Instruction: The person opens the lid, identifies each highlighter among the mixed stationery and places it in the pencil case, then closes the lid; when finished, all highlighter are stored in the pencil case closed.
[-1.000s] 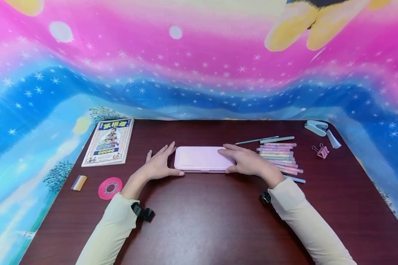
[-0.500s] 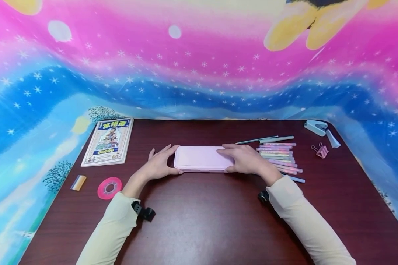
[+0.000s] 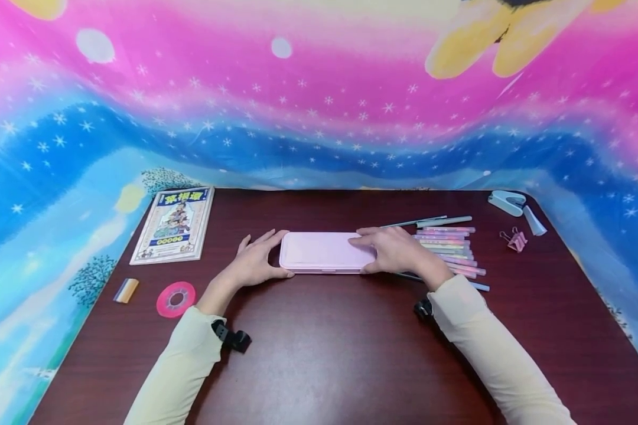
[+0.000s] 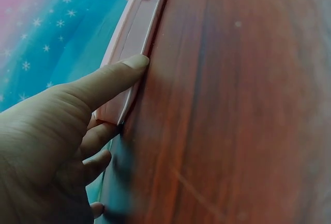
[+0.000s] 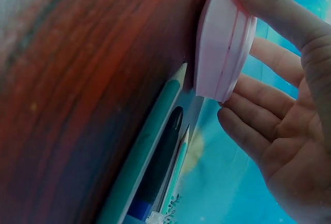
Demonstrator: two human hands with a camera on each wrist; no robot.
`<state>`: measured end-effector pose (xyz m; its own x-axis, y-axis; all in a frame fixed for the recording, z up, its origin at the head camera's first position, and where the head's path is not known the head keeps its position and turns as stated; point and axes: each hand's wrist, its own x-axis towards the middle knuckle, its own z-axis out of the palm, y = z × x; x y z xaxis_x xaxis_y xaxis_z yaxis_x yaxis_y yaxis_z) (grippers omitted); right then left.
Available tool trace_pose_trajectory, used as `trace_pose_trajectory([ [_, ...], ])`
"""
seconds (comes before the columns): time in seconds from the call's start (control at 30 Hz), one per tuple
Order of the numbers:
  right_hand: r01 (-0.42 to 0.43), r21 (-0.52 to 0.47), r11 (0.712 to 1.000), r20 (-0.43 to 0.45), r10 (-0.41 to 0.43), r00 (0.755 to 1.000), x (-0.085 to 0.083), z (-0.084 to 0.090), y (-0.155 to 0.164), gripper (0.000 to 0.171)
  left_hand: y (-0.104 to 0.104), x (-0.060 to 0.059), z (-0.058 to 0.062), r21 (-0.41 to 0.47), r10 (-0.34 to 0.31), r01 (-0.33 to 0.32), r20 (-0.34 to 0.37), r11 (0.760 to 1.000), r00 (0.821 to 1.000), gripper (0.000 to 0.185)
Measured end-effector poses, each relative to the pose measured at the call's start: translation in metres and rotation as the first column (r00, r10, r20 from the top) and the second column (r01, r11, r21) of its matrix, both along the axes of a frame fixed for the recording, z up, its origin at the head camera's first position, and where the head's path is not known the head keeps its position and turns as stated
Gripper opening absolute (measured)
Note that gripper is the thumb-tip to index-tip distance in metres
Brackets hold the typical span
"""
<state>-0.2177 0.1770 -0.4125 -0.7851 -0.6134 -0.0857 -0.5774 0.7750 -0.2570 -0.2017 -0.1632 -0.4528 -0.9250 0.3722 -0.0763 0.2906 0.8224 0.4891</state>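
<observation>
A closed pale pink pencil case (image 3: 319, 249) lies flat near the middle of the dark wooden table. My left hand (image 3: 251, 261) grips its left end, thumb along the front side and fingers around the far side. In the left wrist view the thumb (image 4: 114, 80) presses on the case's side (image 4: 135, 30), near a small clasp. At the other end my right hand (image 3: 400, 252) holds the case, thumb in front and fingers over the top and back corner. The right wrist view has the case's rounded end (image 5: 220, 43) between thumb and fingers.
Several pastel pens (image 3: 449, 245) lie right of the case, partly behind my right hand, with pencils near them. Farther right are a stapler (image 3: 507, 203) and a pink binder clip (image 3: 516, 240). On the left are books (image 3: 174, 224), a pink tape roll (image 3: 176, 299) and an eraser (image 3: 126, 291).
My left fingers have drawn in a little against the case's left end. The case and my right hand stay almost where they were.
</observation>
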Motion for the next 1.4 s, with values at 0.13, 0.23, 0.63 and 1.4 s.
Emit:
trace_pose_trajectory([
  [0.13, 0.002, 0.009, 1.0, 0.007, -0.002, 1.0, -0.002, 0.002, 0.0, 0.069, 0.0, 0.0, 0.0, -0.003, -0.006, 0.006, -0.002, 1.0, 1.0, 0.099],
  [0.23, 0.004, 0.01, 1.0, 0.019, -0.004, 1.0, -0.002, 0.002, 0.0, 0.069, -0.001, -0.001, -0.001, -0.008, -0.007, 0.007, -0.005, 1.0, 1.0, 0.099],
  [0.63, -0.001, -0.009, 1.0, 0.031, 0.002, 1.0, -0.002, 0.003, -0.001, 0.067, -0.001, 0.0, 0.0, -0.065, -0.008, 0.008, 0.003, 0.998, 1.0, 0.101],
  [1.4, 0.045, -0.227, 0.973, 0.369, 0.043, 0.928, -0.043, 0.031, 0.02, 0.038, 0.001, -0.002, 0.0, -0.028, 0.001, -0.001, 0.003, 1.0, 1.0, 0.096],
])
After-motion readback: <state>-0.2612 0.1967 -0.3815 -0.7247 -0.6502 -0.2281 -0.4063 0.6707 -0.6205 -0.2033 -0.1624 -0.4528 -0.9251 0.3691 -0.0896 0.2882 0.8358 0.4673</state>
